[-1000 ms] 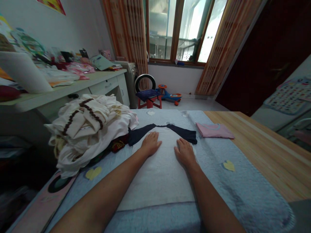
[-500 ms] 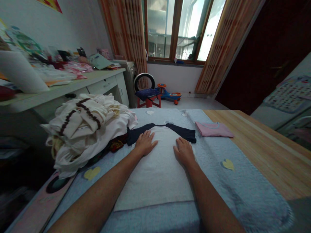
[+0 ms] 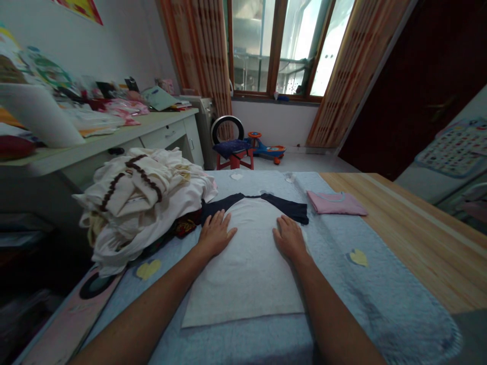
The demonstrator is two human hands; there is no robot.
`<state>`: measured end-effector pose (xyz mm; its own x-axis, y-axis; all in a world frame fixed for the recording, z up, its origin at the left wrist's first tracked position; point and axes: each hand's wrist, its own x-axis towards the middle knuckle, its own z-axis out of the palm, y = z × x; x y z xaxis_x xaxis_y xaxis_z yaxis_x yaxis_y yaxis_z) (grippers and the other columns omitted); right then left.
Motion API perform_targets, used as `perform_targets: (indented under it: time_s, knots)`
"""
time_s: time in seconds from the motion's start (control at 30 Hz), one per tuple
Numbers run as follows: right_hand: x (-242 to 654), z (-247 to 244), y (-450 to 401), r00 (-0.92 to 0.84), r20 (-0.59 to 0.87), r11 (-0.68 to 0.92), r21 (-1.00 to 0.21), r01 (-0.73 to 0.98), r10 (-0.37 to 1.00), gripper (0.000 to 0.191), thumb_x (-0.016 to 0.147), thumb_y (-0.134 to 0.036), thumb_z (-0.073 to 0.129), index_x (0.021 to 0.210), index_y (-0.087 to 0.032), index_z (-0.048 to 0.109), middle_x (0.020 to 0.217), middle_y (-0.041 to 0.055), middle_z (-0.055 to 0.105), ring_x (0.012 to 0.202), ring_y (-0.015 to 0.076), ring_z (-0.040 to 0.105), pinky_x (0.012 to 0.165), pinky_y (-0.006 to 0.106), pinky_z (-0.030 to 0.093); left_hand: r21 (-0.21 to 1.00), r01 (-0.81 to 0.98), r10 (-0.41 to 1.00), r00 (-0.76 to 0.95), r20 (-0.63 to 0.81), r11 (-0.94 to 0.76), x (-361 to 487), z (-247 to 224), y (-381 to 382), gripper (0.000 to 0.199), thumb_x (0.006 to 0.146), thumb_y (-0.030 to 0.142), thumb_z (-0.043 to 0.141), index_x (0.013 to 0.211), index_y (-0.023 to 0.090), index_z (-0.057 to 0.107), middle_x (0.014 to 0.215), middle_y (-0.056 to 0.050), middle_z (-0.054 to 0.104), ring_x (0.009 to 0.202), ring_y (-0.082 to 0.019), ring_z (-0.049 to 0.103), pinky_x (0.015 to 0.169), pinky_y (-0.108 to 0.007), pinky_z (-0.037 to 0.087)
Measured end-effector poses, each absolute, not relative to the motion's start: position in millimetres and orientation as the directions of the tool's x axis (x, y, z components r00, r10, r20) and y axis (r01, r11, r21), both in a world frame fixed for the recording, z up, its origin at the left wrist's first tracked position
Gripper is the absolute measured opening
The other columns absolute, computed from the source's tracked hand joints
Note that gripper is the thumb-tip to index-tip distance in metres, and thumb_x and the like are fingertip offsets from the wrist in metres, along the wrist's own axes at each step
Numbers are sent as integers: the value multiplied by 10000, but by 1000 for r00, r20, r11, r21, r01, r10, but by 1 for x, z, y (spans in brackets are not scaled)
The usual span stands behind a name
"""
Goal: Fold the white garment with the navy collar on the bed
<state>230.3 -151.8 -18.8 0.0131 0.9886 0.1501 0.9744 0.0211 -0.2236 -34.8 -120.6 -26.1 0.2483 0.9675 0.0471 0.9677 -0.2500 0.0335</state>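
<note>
A white T-shirt (image 3: 249, 263) with dark navy sleeves lies spread flat on a light blue blanket (image 3: 384, 304), its neckline pointing away from me. My left hand (image 3: 216, 234) rests open on the shirt's left side, just below the left sleeve, fingers stretched forward. On the opposite side, my right hand (image 3: 289, 237) lies open near the right sleeve, palm down along the shirt's edge. Neither hand grips the fabric.
Left of the shirt sits a heap of cream and white clothes (image 3: 148, 197). A folded pink garment (image 3: 337, 203) lies at the far right of the blanket, beside bare wooden tabletop (image 3: 418, 233). Beyond stand a red stool (image 3: 235, 161) and a cluttered desk (image 3: 167, 124).
My left hand has slid left and slightly toward me across the shirt. My right hand stays almost where it was. The view has shifted slightly.
</note>
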Motion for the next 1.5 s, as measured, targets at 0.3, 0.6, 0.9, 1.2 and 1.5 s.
perform_targets:
  time_s: [0.3, 0.6, 0.9, 1.2, 1.5]
  knots:
    - [226, -23, -152, -107, 131, 132, -208, 969, 986, 457, 965, -226, 409, 1401, -134, 511, 1523, 133, 446, 1417, 255, 368, 1172, 434, 258, 130, 881, 890, 457, 11, -454, -26, -22, -148, 592, 993, 460, 377, 1527, 208, 351, 1616, -97, 296, 1492, -256, 267, 1192, -457, 248]
    - [204, -15, -164, -388, 120, 405, -333, 851, 914, 429, 978, -203, 397, 1377, -209, 553, 1514, 79, 474, 1426, 201, 378, 1196, 442, 229, 118, 900, 908, 416, 56, -420, -51, -27, -169, 587, 971, 517, 449, 1503, 273, 407, 1617, -104, 294, 1494, -321, 243, 1184, -494, 255]
    - [176, -7, -138, -377, 65, 379, -297, 877, 924, 578, 975, -322, 446, 1502, -94, 378, 1583, 163, 331, 1482, 250, 271, 1191, 426, 251, 97, 915, 917, 381, 119, -392, -56, -30, -174, 574, 980, 510, 428, 1477, 226, 450, 1591, -132, 345, 1478, -302, 293, 1187, -467, 270]
    - [146, -14, -146, -476, 62, 474, -267, 839, 877, 593, 994, -444, 409, 1501, -138, 386, 1604, 125, 303, 1497, 265, 225, 1202, 460, 197, 135, 905, 901, 368, 230, -404, -63, -44, -170, 503, 1003, 415, 373, 1448, 205, 478, 1551, -127, 418, 1446, -280, 358, 1169, -476, 324]
    - [144, -13, -181, -555, 50, 549, -244, 800, 831, 645, 987, -530, 404, 1528, -182, 350, 1617, 104, 277, 1497, 303, 208, 1205, 491, 182, 124, 916, 914, 354, 199, -382, -61, -41, -170, 472, 992, 331, 391, 1426, 188, 507, 1546, -145, 421, 1451, -290, 350, 1172, -468, 318]
